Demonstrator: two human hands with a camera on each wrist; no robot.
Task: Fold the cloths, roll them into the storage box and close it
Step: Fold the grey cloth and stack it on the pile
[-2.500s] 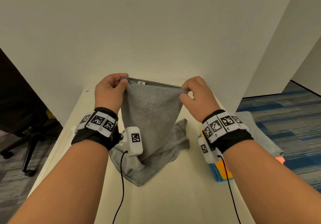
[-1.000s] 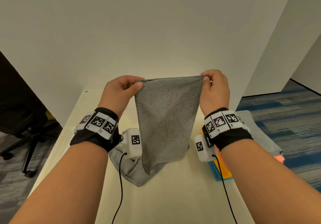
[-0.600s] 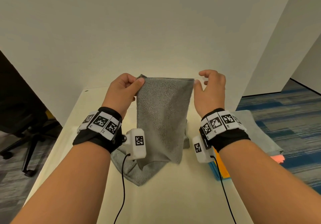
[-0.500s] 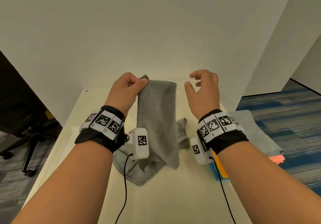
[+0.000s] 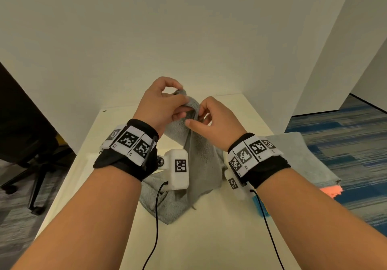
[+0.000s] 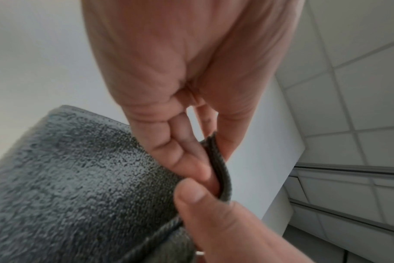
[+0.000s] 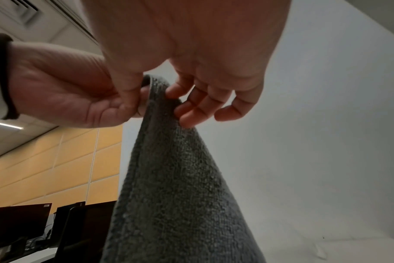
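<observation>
Left hand (image 5: 162,104) and right hand (image 5: 213,120) together pinch the grey cloth's (image 5: 201,160) top fold above the table (image 5: 209,238)

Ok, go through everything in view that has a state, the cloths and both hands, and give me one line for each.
Grey terry cloth: held up by its top edge, bunched narrow, its lower end trailing onto the white table.
Left hand: pinches the cloth's top edge.
Right hand: fingers curled, thumb and fingertips closing on the cloth just below the left hand.
Stack of flat cloths, grey on top: unfolded, lying at the table's right edge.
</observation>
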